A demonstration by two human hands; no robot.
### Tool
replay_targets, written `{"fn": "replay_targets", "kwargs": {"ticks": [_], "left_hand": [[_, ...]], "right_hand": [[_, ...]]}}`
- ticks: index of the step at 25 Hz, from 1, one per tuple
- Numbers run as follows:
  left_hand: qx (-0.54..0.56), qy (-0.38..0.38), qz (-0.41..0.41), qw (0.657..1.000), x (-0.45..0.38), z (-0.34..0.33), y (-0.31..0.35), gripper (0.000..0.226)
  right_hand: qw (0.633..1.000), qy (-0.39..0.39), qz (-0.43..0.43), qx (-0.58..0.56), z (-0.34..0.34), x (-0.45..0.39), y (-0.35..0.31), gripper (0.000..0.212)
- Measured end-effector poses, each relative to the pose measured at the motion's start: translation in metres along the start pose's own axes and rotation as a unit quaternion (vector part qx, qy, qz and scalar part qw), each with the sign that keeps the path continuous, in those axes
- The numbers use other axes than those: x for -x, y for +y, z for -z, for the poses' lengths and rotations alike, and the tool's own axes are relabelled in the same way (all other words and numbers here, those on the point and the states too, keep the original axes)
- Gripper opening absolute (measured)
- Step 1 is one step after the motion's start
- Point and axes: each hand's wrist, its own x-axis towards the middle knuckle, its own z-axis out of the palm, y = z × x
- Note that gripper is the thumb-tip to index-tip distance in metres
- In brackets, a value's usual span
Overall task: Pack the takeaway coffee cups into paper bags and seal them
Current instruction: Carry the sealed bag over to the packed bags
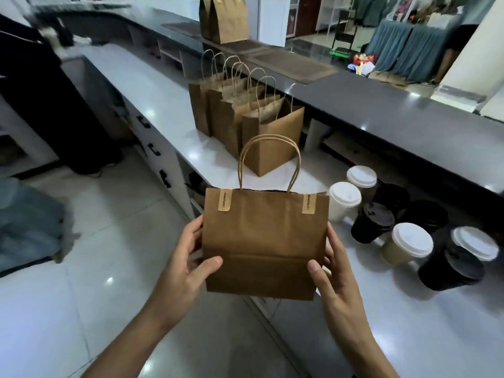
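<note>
Both hands hold one brown paper bag [261, 241] up in front of the camera: the left hand [188, 257] grips its left edge, the right hand [332, 271] its right edge, thumbs on the near face. Its top is closed with two small sticker strips [225, 200], so this bag looks finished, though its contents are hidden. Behind it, on the white surface [152, 85], stands a row of bags [245, 118] with handles up; whether they are filled or sealed I cannot tell. To the right, a cluster of lidded coffee cups [409, 222], some black, some white or tan, stands unpacked, so several rounds of packing and sealing appear left.
</note>
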Motion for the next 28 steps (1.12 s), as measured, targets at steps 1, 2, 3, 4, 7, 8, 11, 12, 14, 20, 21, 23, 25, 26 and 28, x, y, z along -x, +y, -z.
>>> {"fn": "replay_targets", "kwargs": {"ticks": [1, 2, 3, 4, 7, 8, 11, 12, 14, 20, 21, 23, 25, 26, 28], "left_hand": [[0.0, 0.014, 0.0, 1.0, -0.001, 0.012, -0.001, 0.065], [0.003, 0.03, 0.003, 1.0, -0.002, 0.023, -0.002, 0.064], [0.005, 0.044, 0.004, 0.999, -0.002, 0.032, -0.003, 0.063], [0.004, 0.059, 0.003, 0.998, -0.004, 0.04, -0.003, 0.063], [0.003, 0.105, 0.011, 0.994, -0.011, 0.062, -0.006, 0.062], [0.007, 0.122, 0.016, 0.992, -0.015, 0.07, -0.008, 0.062], [-0.001, 0.154, 0.025, 0.988, -0.029, 0.09, -0.009, 0.062], [-0.006, 0.166, 0.029, 0.986, -0.037, 0.097, -0.008, 0.062], [-0.013, 0.187, 0.035, 0.982, -0.054, 0.109, -0.006, 0.062], [-0.034, 0.24, 0.032, 0.97, -0.121, 0.138, 0.005, 0.06], [-0.038, 0.245, 0.032, 0.968, -0.132, 0.14, 0.008, 0.06], [-0.046, 0.257, 0.033, 0.965, -0.154, 0.145, 0.012, 0.06], [-0.044, 0.266, 0.031, 0.962, -0.172, 0.152, 0.01, 0.062], [-0.043, 0.271, 0.033, 0.961, -0.179, 0.155, 0.01, 0.063], [-0.048, 0.279, 0.036, 0.959, -0.194, 0.162, 0.009, 0.063]], "right_hand": [[1.0, -0.015, 0.002, 0.002, -0.011, -0.007, -0.003, 0.068], [0.999, -0.031, 0.004, 0.005, -0.022, -0.015, -0.005, 0.068], [0.999, -0.045, 0.003, 0.009, -0.03, -0.022, -0.007, 0.068], [0.998, -0.056, 0.0, 0.015, -0.039, -0.03, -0.009, 0.069], [0.995, -0.1, -0.008, 0.026, -0.064, -0.062, -0.015, 0.065], [0.993, -0.117, -0.007, 0.026, -0.074, -0.074, -0.016, 0.062], [0.987, -0.159, -0.005, 0.03, -0.1, -0.109, -0.016, 0.065], [0.984, -0.174, 0.003, 0.03, -0.11, -0.125, -0.015, 0.067], [0.98, -0.198, 0.019, 0.02, -0.128, -0.154, -0.013, 0.068], [0.969, -0.244, 0.022, -0.02, -0.175, -0.247, -0.01, 0.065], [0.967, -0.251, 0.023, -0.024, -0.18, -0.262, -0.01, 0.065], [0.964, -0.263, 0.022, -0.028, -0.192, -0.29, -0.011, 0.066], [0.962, -0.27, 0.02, -0.037, -0.203, -0.314, -0.011, 0.067], [0.961, -0.273, 0.02, -0.041, -0.209, -0.324, -0.011, 0.067], [0.959, -0.28, 0.019, -0.038, -0.22, -0.343, -0.011, 0.067]]}}
